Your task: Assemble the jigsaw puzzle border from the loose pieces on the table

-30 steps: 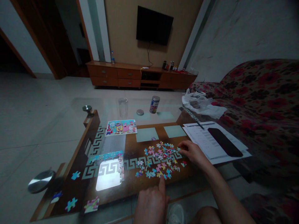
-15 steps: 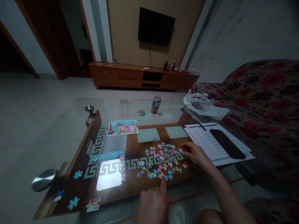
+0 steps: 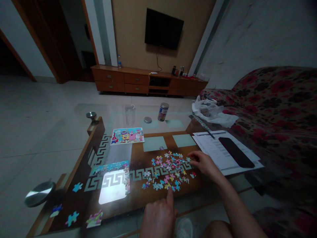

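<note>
A loose pile of small colourful jigsaw pieces [image 3: 170, 167] lies on the glass-topped table [image 3: 146, 201]. My left hand [image 3: 158, 215] is at the pile's near edge, index finger stretched out onto a piece, other fingers curled. On the right side of the pile, my right hand [image 3: 201, 162] has its thumb and fingertips bent around a pale jigsaw piece [image 3: 188, 159]. Left of the pile, joined pieces form a corner-shaped border strip [image 3: 115, 165]. The picture card [image 3: 127, 136] with cartoon figures lies behind it. Several separate pieces, including a blue piece [image 3: 77, 187], lie at the far left.
Behind the pile stand a printed tin [image 3: 163, 112], a round lid [image 3: 147, 120] and a clear jar [image 3: 130, 115]. To the right are paper sheets [image 3: 210, 145], a black phone [image 3: 235, 152], a pen [image 3: 210, 133] and a white plastic bag [image 3: 213, 112]. A flowered sofa [image 3: 277, 96] borders the right side.
The camera view has turned slightly, so the scene sits a little further left. Both hands keep almost the same places at the pile, and no piece has visibly moved.
</note>
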### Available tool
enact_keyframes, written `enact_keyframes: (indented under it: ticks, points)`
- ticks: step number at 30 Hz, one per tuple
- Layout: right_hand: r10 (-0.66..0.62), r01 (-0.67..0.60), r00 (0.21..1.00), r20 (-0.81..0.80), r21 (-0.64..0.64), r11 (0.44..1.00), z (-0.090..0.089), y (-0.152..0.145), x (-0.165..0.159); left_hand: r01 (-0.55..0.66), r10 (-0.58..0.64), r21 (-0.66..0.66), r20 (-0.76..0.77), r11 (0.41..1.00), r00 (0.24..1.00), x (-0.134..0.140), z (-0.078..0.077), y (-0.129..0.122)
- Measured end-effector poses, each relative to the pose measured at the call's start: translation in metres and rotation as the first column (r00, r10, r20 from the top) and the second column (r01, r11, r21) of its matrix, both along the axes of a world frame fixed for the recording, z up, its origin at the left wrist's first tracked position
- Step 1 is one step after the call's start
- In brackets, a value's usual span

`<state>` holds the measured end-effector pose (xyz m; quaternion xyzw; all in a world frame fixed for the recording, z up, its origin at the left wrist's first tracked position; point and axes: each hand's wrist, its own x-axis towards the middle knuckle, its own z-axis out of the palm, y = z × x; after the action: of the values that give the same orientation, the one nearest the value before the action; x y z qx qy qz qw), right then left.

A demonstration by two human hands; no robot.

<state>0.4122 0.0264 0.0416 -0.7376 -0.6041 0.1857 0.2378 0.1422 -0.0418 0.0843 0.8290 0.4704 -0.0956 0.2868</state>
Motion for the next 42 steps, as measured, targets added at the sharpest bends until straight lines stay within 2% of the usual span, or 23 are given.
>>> enact_keyframes:
  ticks: [5,14,18,30,37,42]
  points:
    - [0.004,-0.004,1.0,0.0,-0.007,1.0,0.004,-0.003,-0.003,0.0,0.0,-0.003,-0.001,1.0,1.0,-0.001,0.005,0.0]
    - [0.006,-0.006,1.0,0.022,0.01,1.0,0.003,-0.004,-0.005,-0.027,0.025,0.097,0.016,0.995,1.0,0.0,-0.007,-0.003]
    - [0.009,-0.009,0.999,0.047,0.008,1.0,0.001,-0.001,-0.003,-0.005,0.004,0.054,0.015,0.999,1.0,0.001,-0.008,-0.002]
    - [0.009,-0.009,0.997,0.081,-0.002,1.0,-0.011,0.008,0.009,-0.041,0.044,-0.038,0.069,0.998,0.997,0.0,-0.005,0.0]
    - [-0.025,0.026,1.0,0.013,-0.011,1.0,-0.008,0.008,0.007,-0.017,0.022,-0.064,0.069,0.998,0.997,-0.002,0.0,0.003]
    - [-0.005,0.004,0.999,-0.04,-0.019,1.0,-0.005,0.002,0.004,-0.015,0.013,0.022,0.058,1.0,0.998,-0.002,-0.006,-0.001]
